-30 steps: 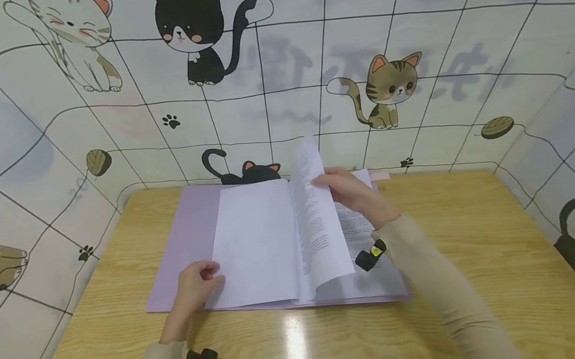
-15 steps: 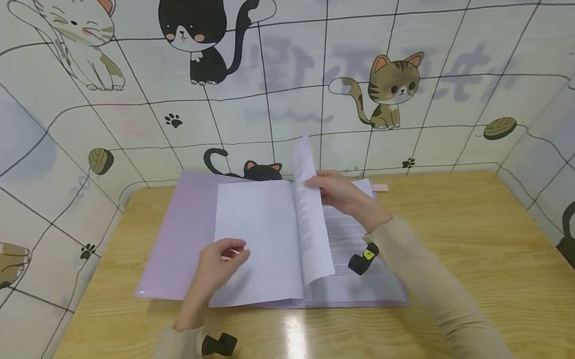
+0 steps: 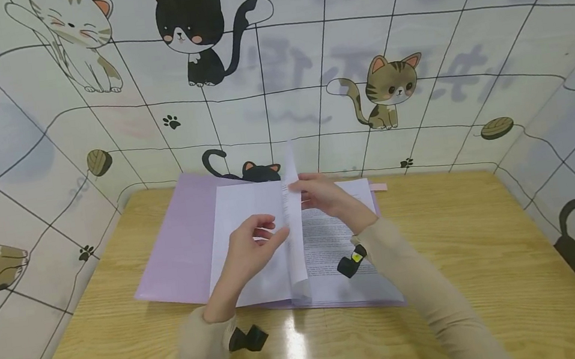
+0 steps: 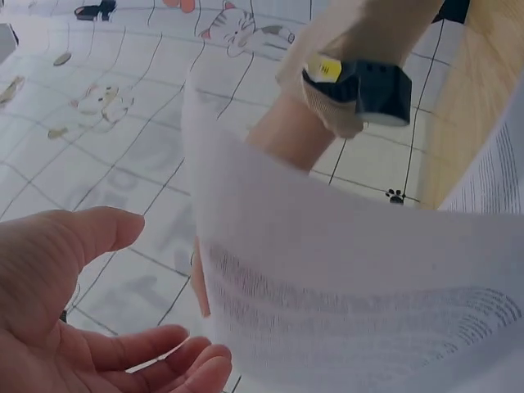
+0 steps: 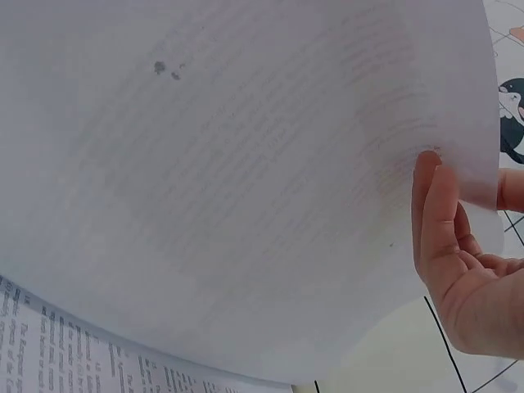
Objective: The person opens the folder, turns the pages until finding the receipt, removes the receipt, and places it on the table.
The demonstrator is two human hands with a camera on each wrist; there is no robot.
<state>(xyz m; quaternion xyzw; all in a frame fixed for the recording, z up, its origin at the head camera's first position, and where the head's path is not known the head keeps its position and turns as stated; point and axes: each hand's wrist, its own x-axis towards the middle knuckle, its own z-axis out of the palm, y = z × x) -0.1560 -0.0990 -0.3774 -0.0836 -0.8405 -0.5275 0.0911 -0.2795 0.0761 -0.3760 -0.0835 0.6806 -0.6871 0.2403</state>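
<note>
My right hand (image 3: 325, 196) pinches the outer edge of a printed page (image 3: 297, 245), which stands raised and curved near the middle of an open purple folder (image 3: 179, 248). In the right wrist view, fingers press on the back of that page (image 5: 246, 188). My left hand (image 3: 253, 248) hovers over the blank left sheet (image 3: 225, 206), thumb and fingers apart. The left wrist view shows this left hand (image 4: 106, 303) close to the page's edge, with nothing in its grasp. A printed sheet (image 3: 337, 252) lies on the folder's right side.
The folder lies on a wooden table (image 3: 466, 253), near its back edge. A pink tab (image 3: 378, 187) sticks out at the folder's right. A wall with cat drawings (image 3: 293, 57) rises behind the table. Each wrist carries a small black camera (image 3: 248, 338).
My right hand has drawn the raised page leftward. My left hand has left the sheet's lower left edge and moved right and up towards the page. The folder's left cover has shifted slightly.
</note>
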